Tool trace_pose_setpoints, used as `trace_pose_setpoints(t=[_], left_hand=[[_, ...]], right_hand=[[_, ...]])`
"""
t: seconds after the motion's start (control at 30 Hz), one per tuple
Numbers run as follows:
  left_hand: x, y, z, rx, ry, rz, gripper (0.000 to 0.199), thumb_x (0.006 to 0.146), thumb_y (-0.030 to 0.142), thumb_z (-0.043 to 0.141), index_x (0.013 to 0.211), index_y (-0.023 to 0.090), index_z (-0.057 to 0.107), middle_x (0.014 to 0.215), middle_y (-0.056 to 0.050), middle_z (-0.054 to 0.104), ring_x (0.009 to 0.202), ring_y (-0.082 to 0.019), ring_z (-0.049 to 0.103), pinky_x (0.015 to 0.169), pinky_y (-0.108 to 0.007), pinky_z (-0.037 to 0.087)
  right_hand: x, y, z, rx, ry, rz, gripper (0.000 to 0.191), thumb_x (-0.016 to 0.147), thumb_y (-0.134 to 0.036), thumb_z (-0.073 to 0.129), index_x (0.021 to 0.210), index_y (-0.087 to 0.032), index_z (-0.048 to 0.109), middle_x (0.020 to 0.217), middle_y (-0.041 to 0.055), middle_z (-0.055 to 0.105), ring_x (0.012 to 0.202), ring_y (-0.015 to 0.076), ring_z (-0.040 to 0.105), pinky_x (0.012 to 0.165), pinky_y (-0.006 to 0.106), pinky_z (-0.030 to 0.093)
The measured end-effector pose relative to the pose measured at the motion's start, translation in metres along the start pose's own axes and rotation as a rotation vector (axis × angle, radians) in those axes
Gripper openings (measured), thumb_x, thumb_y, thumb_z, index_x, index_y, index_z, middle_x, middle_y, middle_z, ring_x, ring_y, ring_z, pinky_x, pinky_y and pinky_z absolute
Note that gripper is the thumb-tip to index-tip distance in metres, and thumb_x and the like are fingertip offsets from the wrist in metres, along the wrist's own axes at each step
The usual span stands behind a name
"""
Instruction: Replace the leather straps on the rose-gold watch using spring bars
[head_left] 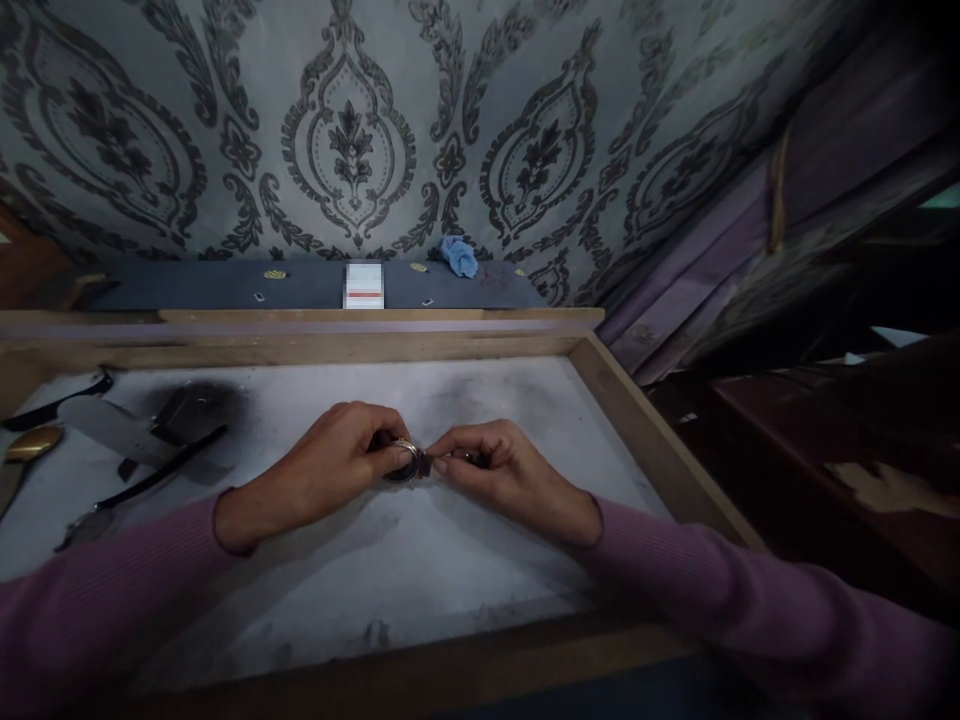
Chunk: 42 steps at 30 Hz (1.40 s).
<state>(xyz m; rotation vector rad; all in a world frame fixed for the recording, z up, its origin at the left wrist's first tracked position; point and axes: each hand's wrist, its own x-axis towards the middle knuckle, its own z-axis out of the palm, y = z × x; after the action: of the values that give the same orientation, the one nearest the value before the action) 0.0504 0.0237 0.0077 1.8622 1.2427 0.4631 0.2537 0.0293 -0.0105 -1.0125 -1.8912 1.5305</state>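
Note:
A round watch with a shiny metal rim is between my hands, over the middle of the white-bottomed wooden tray. My left hand grips the watch case from the left, thumb over its face. From the right, my right hand pinches a short dark strap piece at the edge of the case. Something small and dark also shows within the curl of my right fingers, too unclear to name. Both hands are closed, their fingertips close together.
Other watches and dark straps lie at the tray's left, beside a gold-coloured watch. Behind the tray a ledge holds a small white box and a crumpled blue cloth. A purple curtain hangs at the right.

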Motion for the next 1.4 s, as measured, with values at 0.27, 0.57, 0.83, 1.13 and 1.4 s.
trace_pose_setpoints(t=[0.27,0.57,0.83,1.13,1.4], left_hand=[[0.005,0.0,0.001,0.08,-0.005,-0.036,0.019,0.078,0.025,0.053,0.073,0.014,0.069,0.062,-0.002,0.064,0.059,-0.014,0.055,0.052,-0.022,0.035],[0.008,0.002,0.0,0.132,-0.058,-0.058,0.017,0.079,0.026,0.053,0.075,0.017,0.067,0.063,0.0,0.063,0.06,-0.015,0.055,0.053,-0.023,0.033],[0.006,0.001,0.002,0.168,-0.022,-0.063,0.005,0.076,0.022,0.054,0.078,0.019,0.056,0.066,0.002,0.058,0.061,-0.015,0.051,0.055,-0.024,0.032],[0.006,0.01,0.004,0.225,-0.044,-0.143,0.015,0.078,0.024,0.053,0.078,0.018,0.067,0.072,-0.002,0.065,0.067,-0.016,0.055,0.057,-0.025,0.033],[0.005,0.006,0.005,0.215,-0.004,-0.145,0.016,0.077,0.021,0.053,0.081,0.017,0.068,0.07,-0.002,0.064,0.066,-0.016,0.054,0.058,-0.026,0.032]], right_hand=[[0.003,0.009,0.003,0.115,0.005,0.107,0.021,0.078,-0.032,0.063,0.076,-0.011,0.068,0.053,-0.0059,0.039,0.048,0.0052,0.027,0.042,0.019,0.019],[0.006,0.005,0.005,0.105,-0.024,0.197,0.026,0.075,-0.036,0.067,0.074,-0.01,0.066,0.053,-0.0062,0.039,0.047,0.0046,0.029,0.04,0.018,0.02],[0.007,0.003,0.005,0.014,-0.069,0.208,0.019,0.081,-0.027,0.058,0.069,-0.013,0.058,0.048,-0.0061,0.044,0.043,0.0048,0.039,0.04,0.017,0.029],[0.005,0.004,0.007,0.01,-0.039,0.22,0.018,0.079,-0.026,0.058,0.069,-0.012,0.061,0.049,-0.0072,0.038,0.043,0.0041,0.03,0.04,0.018,0.022],[0.004,0.006,0.011,0.028,0.011,0.181,0.014,0.077,-0.023,0.06,0.071,-0.012,0.066,0.05,-0.0074,0.034,0.045,0.005,0.024,0.041,0.02,0.018]])
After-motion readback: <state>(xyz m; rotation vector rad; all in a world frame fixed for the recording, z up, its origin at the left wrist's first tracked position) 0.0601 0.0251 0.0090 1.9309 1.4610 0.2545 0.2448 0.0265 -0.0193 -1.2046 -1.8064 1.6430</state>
